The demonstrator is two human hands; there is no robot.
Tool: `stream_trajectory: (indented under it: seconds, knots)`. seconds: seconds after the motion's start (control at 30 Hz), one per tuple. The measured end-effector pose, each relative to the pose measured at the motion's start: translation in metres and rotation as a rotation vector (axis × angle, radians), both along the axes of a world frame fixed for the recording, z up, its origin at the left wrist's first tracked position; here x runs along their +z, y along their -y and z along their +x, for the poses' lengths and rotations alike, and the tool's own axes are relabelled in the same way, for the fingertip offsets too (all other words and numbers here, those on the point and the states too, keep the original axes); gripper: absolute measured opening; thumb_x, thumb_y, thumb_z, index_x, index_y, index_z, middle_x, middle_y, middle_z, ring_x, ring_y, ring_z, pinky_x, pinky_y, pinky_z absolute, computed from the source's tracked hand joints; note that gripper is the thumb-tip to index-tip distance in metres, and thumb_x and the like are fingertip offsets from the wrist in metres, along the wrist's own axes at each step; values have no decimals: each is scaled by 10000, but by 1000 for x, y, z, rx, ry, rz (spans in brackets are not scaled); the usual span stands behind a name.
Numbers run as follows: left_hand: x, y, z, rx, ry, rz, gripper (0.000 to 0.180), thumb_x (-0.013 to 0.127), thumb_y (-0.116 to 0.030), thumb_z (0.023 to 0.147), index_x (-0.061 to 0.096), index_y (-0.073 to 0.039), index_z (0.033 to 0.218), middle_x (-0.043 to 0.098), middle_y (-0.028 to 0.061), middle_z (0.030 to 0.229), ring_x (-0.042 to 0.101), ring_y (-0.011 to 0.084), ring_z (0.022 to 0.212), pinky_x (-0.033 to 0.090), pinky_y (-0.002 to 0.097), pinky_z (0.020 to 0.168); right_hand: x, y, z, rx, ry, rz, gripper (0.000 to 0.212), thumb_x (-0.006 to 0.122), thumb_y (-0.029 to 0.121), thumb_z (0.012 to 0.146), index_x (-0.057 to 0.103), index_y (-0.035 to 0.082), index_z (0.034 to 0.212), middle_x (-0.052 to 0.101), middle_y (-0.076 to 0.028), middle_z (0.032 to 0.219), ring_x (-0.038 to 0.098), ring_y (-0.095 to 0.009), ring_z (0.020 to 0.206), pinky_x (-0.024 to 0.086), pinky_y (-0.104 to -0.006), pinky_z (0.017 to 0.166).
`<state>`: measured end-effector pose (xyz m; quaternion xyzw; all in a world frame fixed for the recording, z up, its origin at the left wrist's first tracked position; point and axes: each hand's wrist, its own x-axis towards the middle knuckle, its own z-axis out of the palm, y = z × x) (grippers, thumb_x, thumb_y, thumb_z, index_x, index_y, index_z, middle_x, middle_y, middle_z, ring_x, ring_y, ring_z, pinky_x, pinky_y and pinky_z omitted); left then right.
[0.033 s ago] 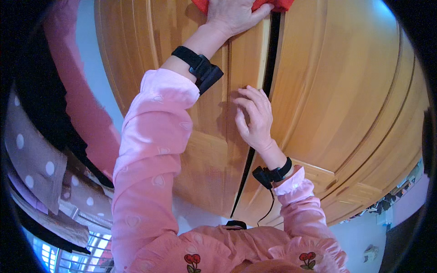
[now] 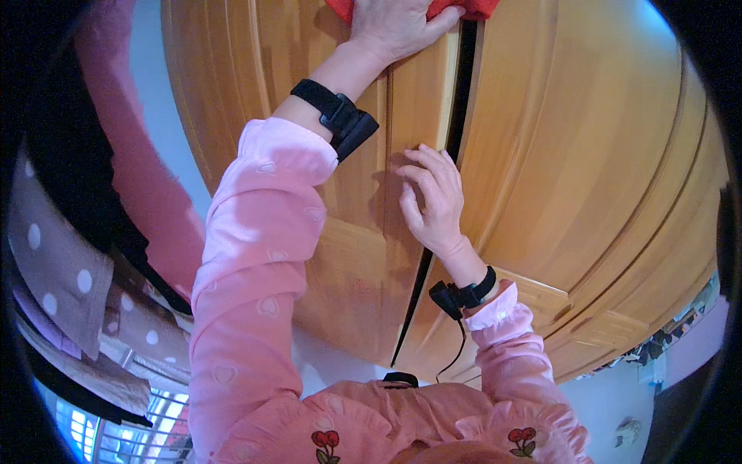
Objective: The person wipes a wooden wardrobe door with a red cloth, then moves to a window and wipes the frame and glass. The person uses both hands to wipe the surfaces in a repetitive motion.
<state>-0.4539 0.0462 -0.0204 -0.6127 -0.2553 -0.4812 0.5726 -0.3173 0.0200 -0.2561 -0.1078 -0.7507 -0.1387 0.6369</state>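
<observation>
At the top of the picture my left hand (image 2: 393,29) presses a red cloth (image 2: 481,8) against the wooden cabinet door (image 2: 332,193). Its thumb reaches out to the right over the cloth, and its fingertips run out of view at the upper edge. My right hand (image 2: 434,197) is lower, by the dark gap (image 2: 461,100) between this door and the right one (image 2: 541,170). Its fingers are apart and loosely bent, with nothing in them. Both wrists carry black straps with small devices, and a thin cable hangs from the right one.
Clothes hang on the left, among them a dotted brown fabric (image 2: 54,263), a black piece (image 2: 85,170) and a pink piece (image 2: 154,209). Below them is a window with bars (image 2: 158,425). Small items (image 2: 657,344) line the wall at the lower right.
</observation>
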Motion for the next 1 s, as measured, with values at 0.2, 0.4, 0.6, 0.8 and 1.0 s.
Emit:
stream_trajectory:
  seconds: [0.2, 0.4, 0.6, 0.8, 1.0]
  knots:
    - [-65, 5, -8, 22, 40, -76, 698, 702, -367, 864, 489, -209, 1509, 380, 154, 1606, 347, 384, 1453, 245, 591, 1178, -29, 8, 13, 42, 45, -70, 217, 689, 42, 801, 696, 94, 1012, 667, -115, 1198, 607, -341, 1219, 452, -508, 1080]
    - [-166, 3, -10, -43, 158, -171, 609, 736, -472, 830, 600, -328, 1406, 436, 79, 1574, 375, 364, 1407, 175, 636, 1188, -51, 14, 33, 92, 57, -150, 198, 683, 43, 817, 694, 93, 1008, 669, -112, 1202, 609, -336, 1218, 458, -501, 1072]
    - [-225, 11, -9, 77, 157, -187, 645, 660, -509, 848, 581, -229, 1424, 403, 159, 1572, 364, 417, 1429, 213, 647, 1172, -46, 17, 50, 27, 73, -120, 196, 685, 40, 819, 693, 85, 1010, 672, -113, 1203, 608, -343, 1214, 459, -481, 1062]
    - [-251, 10, -24, 102, 110, -237, 680, 694, -476, 821, 548, -218, 1433, 402, 162, 1569, 363, 414, 1431, 214, 658, 1175, -52, 20, 60, 6, 119, -162, 194, 685, 45, 826, 697, 76, 1017, 666, -121, 1215, 599, -357, 1215, 459, -467, 1044]
    - [-248, 10, -53, 127, 88, -212, 695, 685, -456, 813, 513, -210, 1440, 419, 162, 1537, 372, 409, 1431, 221, 656, 1182, -53, 27, 58, 28, 148, -208, 177, 669, 58, 848, 698, 76, 1022, 662, -122, 1242, 589, -362, 1242, 441, -479, 1071]
